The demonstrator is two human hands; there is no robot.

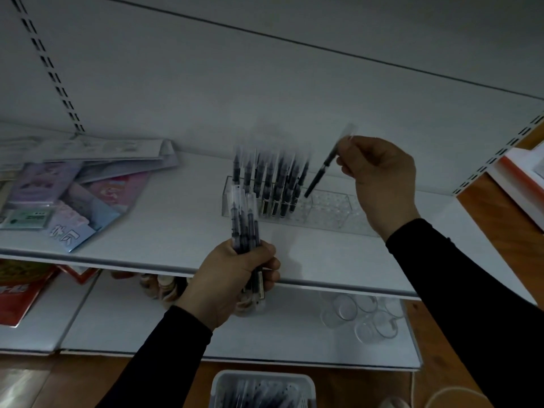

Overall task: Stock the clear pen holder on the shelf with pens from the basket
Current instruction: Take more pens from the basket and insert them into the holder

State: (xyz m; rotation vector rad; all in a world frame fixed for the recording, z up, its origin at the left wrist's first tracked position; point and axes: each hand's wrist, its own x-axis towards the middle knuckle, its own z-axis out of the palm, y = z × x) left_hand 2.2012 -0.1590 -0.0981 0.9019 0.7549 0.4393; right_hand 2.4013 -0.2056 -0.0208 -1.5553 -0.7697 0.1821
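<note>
Head view, right hand [379,178] pinching pen [321,173] over clear pen holder [332,212], left hand [235,278] gripping pen bundle [247,228], labels unreadable

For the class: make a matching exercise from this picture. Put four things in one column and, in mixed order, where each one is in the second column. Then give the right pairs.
Things
1. single pen
2. bundle of pens
3. basket
4. clear pen holder

Places
A. on the floor below the shelves
B. gripped in the left hand
C. standing on the shelf, partly filled
D. pinched in the right hand, tip down over the holder

Pairs: 1-D, 2-B, 3-A, 4-C
</note>
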